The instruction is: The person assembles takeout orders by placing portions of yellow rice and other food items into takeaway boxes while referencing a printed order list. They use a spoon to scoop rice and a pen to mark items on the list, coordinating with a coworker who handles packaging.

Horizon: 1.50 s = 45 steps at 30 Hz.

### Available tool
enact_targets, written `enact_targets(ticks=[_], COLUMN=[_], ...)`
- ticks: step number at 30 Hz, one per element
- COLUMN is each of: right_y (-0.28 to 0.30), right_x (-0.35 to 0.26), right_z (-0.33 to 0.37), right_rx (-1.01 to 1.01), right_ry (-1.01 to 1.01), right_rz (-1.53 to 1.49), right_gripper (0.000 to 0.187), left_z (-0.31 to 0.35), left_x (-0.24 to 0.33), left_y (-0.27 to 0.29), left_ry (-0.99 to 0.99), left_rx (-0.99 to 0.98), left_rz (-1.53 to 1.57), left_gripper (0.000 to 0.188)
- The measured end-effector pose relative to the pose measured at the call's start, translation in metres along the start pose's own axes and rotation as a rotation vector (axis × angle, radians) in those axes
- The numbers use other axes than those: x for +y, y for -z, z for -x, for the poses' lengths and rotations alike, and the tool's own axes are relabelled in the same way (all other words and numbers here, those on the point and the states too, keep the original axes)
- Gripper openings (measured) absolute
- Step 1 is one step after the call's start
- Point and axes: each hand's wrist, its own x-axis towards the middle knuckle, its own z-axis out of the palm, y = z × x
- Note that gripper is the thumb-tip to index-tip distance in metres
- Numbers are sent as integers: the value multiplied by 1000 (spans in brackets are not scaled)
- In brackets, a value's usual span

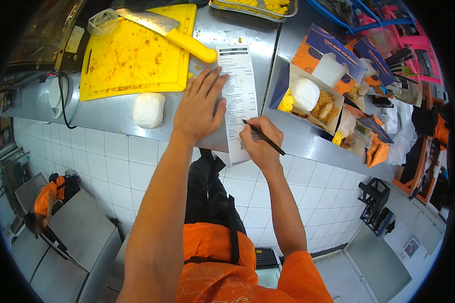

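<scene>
A long printed paper receipt [242, 91] lies on the steel counter, its lower end hanging past the front edge. My left hand [199, 103] rests flat with fingers spread, its fingertips along the receipt's left side. In my right hand [262, 144] a black pen [268, 139] is gripped, its tip on the lower part of the paper. Left of my left hand sits a white wrapped block [149, 110]. Behind it, a knife with a yellow handle [189, 44] lies across a stained yellow cutting board [136, 55].
An open takeaway box [311, 121] at the right holds a white rounded mound, breaded pieces and yellow food. A metal tray [253, 15] of yellow food stands at the back, near a clear plastic container [102, 22]. Another person in orange [50, 194] is at the far left.
</scene>
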Motion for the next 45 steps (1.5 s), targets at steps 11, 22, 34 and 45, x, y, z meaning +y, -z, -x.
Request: enact_targets(ticks=[11,22,34,45], right_y=[-2,-16,2,16], right_x=[-3,8,-19,-2], right_z=[3,2,66,66], right_rx=[-28,-37,172,209], right_ry=[55,36,-20,-72], right_rz=[-61,-139,-165,-73], right_gripper=[12,11,12,17], left_z=[-1,-5,-11,-6], left_x=[1,0,10,1], left_y=[1,3,10,1], left_ry=[0,-80,-70,-96], left_rx=[1,2,-39,16], left_rz=[14,20,-33,-17], left_gripper=[53,52,52,47])
